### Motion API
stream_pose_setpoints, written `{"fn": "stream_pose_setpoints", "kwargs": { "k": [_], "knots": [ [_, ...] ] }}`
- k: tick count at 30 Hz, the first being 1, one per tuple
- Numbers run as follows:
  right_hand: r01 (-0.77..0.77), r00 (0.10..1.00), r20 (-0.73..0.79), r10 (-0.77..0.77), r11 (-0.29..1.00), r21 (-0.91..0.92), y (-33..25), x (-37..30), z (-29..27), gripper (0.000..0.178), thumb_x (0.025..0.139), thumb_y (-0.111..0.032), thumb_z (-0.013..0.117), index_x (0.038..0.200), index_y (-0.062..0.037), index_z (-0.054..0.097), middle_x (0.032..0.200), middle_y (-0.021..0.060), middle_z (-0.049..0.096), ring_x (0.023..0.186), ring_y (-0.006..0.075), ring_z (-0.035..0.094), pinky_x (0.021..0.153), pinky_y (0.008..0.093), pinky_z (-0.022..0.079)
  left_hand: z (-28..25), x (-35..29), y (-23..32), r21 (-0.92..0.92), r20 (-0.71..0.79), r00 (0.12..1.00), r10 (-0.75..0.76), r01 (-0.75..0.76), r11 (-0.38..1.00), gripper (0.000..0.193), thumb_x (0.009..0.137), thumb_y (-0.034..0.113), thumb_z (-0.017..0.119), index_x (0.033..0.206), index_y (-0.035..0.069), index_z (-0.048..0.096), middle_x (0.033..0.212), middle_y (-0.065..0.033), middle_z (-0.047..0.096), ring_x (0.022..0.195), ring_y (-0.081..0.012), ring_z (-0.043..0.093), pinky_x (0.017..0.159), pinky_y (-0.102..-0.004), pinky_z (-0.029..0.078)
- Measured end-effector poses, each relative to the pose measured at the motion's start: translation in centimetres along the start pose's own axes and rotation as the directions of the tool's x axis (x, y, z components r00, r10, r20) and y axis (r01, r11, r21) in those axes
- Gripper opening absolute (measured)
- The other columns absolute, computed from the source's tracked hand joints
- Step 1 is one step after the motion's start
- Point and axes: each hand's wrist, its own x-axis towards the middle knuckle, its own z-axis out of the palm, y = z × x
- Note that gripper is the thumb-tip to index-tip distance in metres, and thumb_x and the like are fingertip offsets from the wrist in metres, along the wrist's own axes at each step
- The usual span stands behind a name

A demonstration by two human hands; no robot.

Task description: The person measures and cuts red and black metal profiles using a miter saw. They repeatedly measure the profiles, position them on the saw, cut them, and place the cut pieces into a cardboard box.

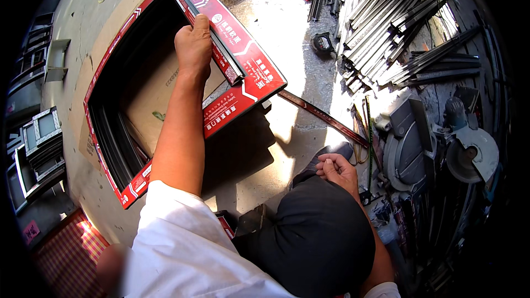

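Observation:
A window frame (255,58) with dark inner profiles, covered in red and white printed film, stands tilted in front of me on the left. Along its right inner side lies a narrow metal strip (225,59) with red film and a cut lower end. My left hand (194,47) is closed over the upper part of this strip, fingers hidden behind it. My right hand (338,172) hangs by my dark-trousered knee, fingers curled and thumb pressed against them. Whether anything small is between them I cannot make out. A long red strip (326,120) lies on the floor beyond it.
Brown cardboard (157,85) shows through the frame. A pile of metal profile offcuts (378,27) and a tape measure (322,43) lie at the far right. Nearer right stands a circular-bladed saw (469,157). Smaller frames (41,132) lean at the left, beside a checked cloth (72,256).

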Motion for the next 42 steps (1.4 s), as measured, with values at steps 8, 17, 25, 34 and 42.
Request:
{"fn": "stream_pose_setpoints", "kwargs": {
  "k": [8,17,25,34,42],
  "knots": [
    [0.069,0.998,-0.012,-0.069,0.998,-0.004,-0.9,-0.9,-0.1,0.029,0.11,-0.023,0.062,0.123,0.0019,0.068,0.101,0.0078,0.073,0.089,0.0108,0.067,0.083,0.0266,0.056,-1.5,-0.8,0.9,-0.079,0.005,0.997,0.074,-0.074,0.994,0.045,0.11,0.041,0.063,0.093,0.0,0.069,0.085,-0.0031,0.07,0.07,-0.0107,0.06,0.064,-0.0286,0.049],
    [0.301,0.953,-0.047,-0.298,0.934,0.193,-6.6,-3.8,-2.3,0.049,0.107,-0.034,0.069,0.138,0.0028,0.059,0.12,0.0092,0.067,0.107,0.0121,0.063,0.091,0.0289,0.055,11.3,-11.6,8.2,-0.37,0.331,0.931,0.153,-0.021,0.929,0.041,0.111,0.039,0.061,0.122,0.0,0.057,0.082,-0.0016,0.06,0.065,-0.006,0.054,0.057,-0.0202,0.044],
    [0.593,0.785,-0.401,-0.473,0.76,0.265,-6.4,-5.3,-7.5,0.035,0.11,-0.028,0.066,0.127,0.0014,0.061,0.099,0.0034,0.066,0.091,0.0076,0.063,0.085,0.0253,0.056,26.7,-23.7,1.0,-0.2,0.652,0.758,-0.027,0.206,0.958,0.035,0.112,0.042,0.058,0.097,0.01,0.06,0.078,0.0021,0.06,0.06,-0.005,0.047,0.054,-0.0238,0.039],
    [0.549,0.665,-0.668,-0.334,0.825,0.135,1.6,-5.2,-17.6,0.03,0.11,-0.026,0.064,0.122,0.0011,0.07,0.096,0.0047,0.073,0.087,0.0099,0.071,0.078,0.0259,0.061,33.2,-27.8,-1.3,0.346,0.838,0.381,-0.392,0.186,0.92,0.047,0.11,0.047,0.062,0.109,0.0,0.067,0.088,-0.0074,0.07,0.073,-0.0133,0.064,0.07,-0.0283,0.054],
    [0.495,0.741,-0.584,-0.331,0.857,0.143,6.6,-3.0,-27.7,0.028,0.111,-0.024,0.063,0.119,0.0011,0.071,0.094,0.0032,0.073,0.085,0.0088,0.07,0.077,0.0248,0.059,39.2,-23.2,-2.8,-0.031,0.973,0.011,0.229,-0.983,0.183,0.058,0.099,0.039,0.073,0.139,0.0,0.057,0.137,-0.0214,0.059,0.128,-0.0372,0.058,0.108,-0.0463,0.048]
  ]
}}
